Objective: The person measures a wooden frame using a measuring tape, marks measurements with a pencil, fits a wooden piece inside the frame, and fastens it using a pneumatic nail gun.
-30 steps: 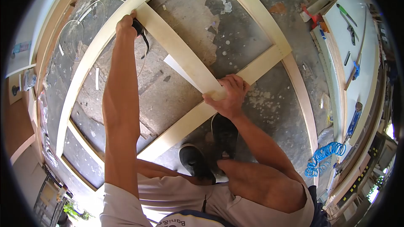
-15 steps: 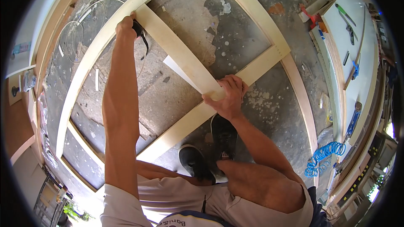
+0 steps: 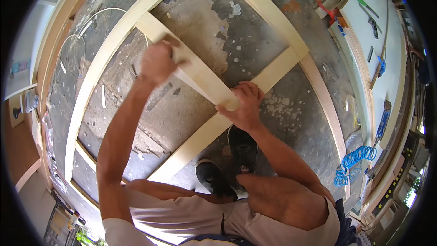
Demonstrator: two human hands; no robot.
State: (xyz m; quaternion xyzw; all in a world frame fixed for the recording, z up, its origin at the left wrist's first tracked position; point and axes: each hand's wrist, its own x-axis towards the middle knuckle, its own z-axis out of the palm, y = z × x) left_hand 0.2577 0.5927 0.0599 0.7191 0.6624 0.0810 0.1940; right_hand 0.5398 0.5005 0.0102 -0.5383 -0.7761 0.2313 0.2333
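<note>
A pale wooden board [image 3: 195, 66] runs diagonally across the inside of a large wooden frame [image 3: 125, 29]. My right hand [image 3: 246, 105] grips the board's near end where it meets a wooden crosspiece [image 3: 268, 73], thumb on one side and fingers over the other. My left hand [image 3: 157, 64] is smeared by motion beside the board's upper part, so its fingers and anything in them cannot be made out. Under the board's left edge shows a thin white strip [image 3: 193, 84].
Scuffed concrete floor [image 3: 255, 23] lies under the frame. My shoes [image 3: 241, 150] stand by the crosspiece. At right, a white panel [image 3: 364, 23] carries a green-handled tool [image 3: 361, 1]. A coiled blue air hose [image 3: 355, 161] hangs below it. Thin wire [image 3: 73, 45] loops at left.
My left hand has left the board's far end, where a dark object with a black strap showed, and has come down toward me. The right hand stays on the near end.
</note>
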